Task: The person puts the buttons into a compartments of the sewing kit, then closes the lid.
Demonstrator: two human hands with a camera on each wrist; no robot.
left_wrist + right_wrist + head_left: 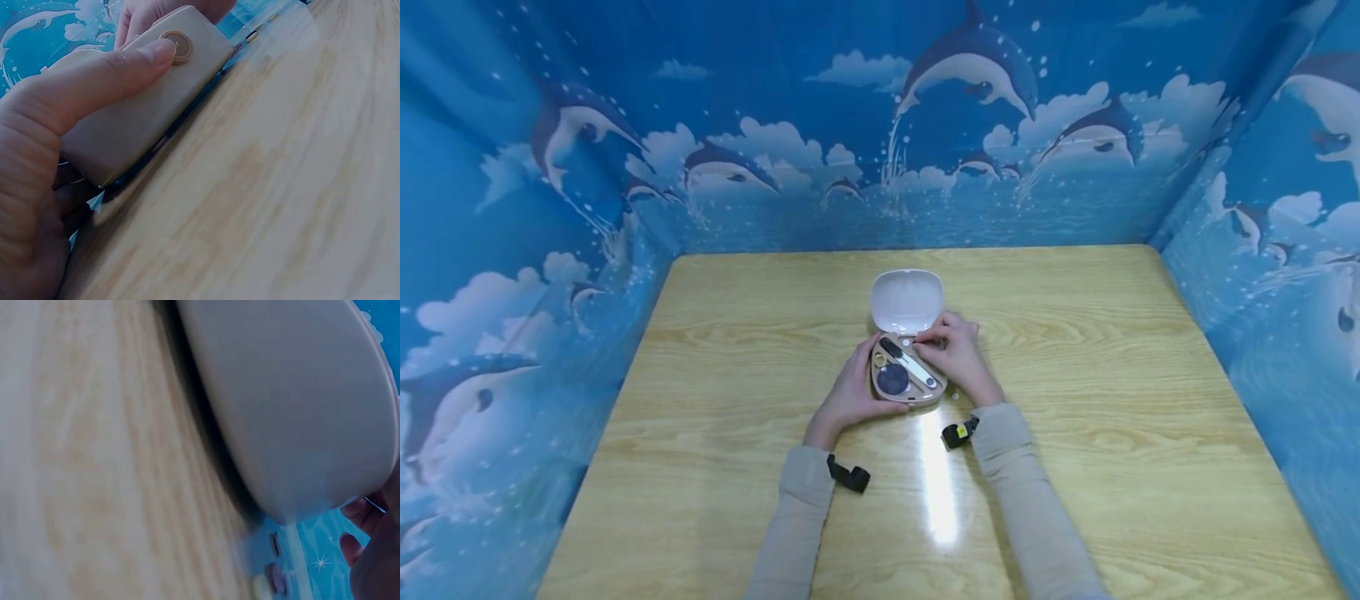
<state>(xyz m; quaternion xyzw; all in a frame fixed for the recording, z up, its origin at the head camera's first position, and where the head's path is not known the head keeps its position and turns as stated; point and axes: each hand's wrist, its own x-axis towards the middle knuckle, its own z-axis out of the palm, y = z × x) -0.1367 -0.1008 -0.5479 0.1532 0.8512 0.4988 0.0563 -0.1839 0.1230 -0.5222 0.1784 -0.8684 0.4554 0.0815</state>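
A small beige case (pixel 932 392) stands on the table with its white lid (pixel 907 300) raised at the back. Inside it lie a black-and-white slim tool (pixel 910 362), a dark round disc (pixel 892 379) and a small gold-coloured ring (pixel 880 360). My left hand (pixel 852 392) grips the case from the left, its thumb on the front wall beside a round beaded button (pixel 178 47). My right hand (pixel 955 350) reaches over the case's back right part, fingers bent and fingertips near the inner compartments. Whether these fingertips pinch something small cannot be made out.
The case stands on a wood-grain table (pixel 737 333). A tiny pale piece (pixel 955 396) lies just right of the case. Behind the table and at both sides hangs a blue dolphin-print curtain (pixel 820 200). A black camera strap (pixel 850 475) is on the left wrist.
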